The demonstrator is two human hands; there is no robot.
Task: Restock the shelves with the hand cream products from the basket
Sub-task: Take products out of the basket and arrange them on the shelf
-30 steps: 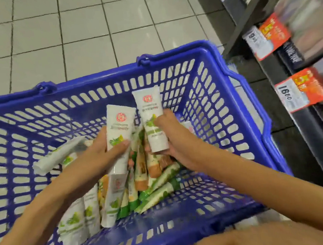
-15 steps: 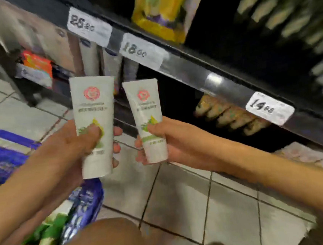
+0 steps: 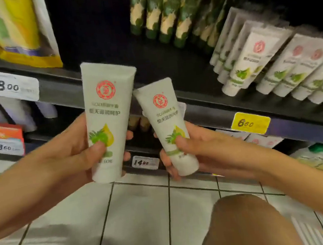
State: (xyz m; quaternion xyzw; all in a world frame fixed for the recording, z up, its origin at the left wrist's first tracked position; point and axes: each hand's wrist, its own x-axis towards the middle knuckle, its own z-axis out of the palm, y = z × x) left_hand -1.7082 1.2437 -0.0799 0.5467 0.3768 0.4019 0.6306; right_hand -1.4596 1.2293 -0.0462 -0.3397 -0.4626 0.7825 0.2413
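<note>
Here's the shelf (image 3: 65,88), a dark rail running across the whole aisle, and toward its right end, along the front edge, leans a stocked row of white tubes (image 3: 250,63) with the same red seal. That looks like home for what's in hand.

Neither tube is on the shelf yet. Both are in the air in front of the rail. The left hand (image 3: 70,152) wraps the larger tube (image 3: 107,112) low on its body, thumb pressed on the leaf print and fingers curled behind. Its long axis runs nearly vertical, flat crimped end up, cap end down.

The right hand (image 3: 199,148) grips the smaller tube (image 3: 169,125) the same way, thumb in front and fingers round the back. This one tilts, its crimp leaning left toward the larger tube. Whether the two touch, I can't tell.

I'd judge both to be light, with smooth, slightly slick, soft walls that dent under a squeeze. The firm part is down by the cap, so hold low, as now.

Below the stocked row sits a small yellow price tag (image 3: 250,123).
</note>
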